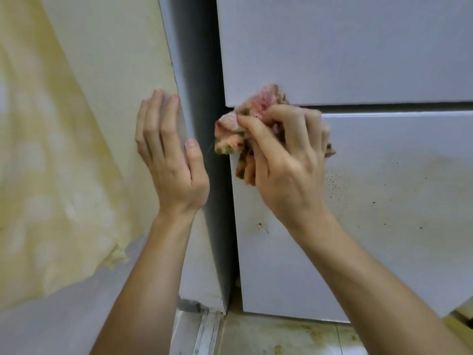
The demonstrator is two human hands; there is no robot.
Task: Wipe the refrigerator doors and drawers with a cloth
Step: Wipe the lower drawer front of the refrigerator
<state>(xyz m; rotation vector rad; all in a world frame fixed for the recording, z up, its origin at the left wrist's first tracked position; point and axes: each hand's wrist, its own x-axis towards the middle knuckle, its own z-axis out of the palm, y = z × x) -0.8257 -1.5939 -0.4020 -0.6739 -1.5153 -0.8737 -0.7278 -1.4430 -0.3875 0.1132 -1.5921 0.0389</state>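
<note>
Now right hand [286, 162] clutches cloth [258, 106] on drawer [384, 201] (speckled); left hand [166, 160] flat, fingers straight.

- The cloth [256, 106] is mostly buried under the gripping right hand [286, 160]. Only pink and green folds poke out on the far and left sides, so its full shape cannot be told.
- The left hand [169, 155] lies flat with its palm hidden against the pale panel [122, 73].
- Both forearms run off the near edge.
- The upper drawer [345, 47] is cut by the far and right edges, and the lower drawer [396, 239] by the right edge.
- The dark specks [335, 183] on the lower drawer are too small to identify.
- The yellow covering [51, 149] at left is blurred, perhaps a plastic sheet.
- The gap [226, 201] left of the drawers is lost in shadow.
</note>
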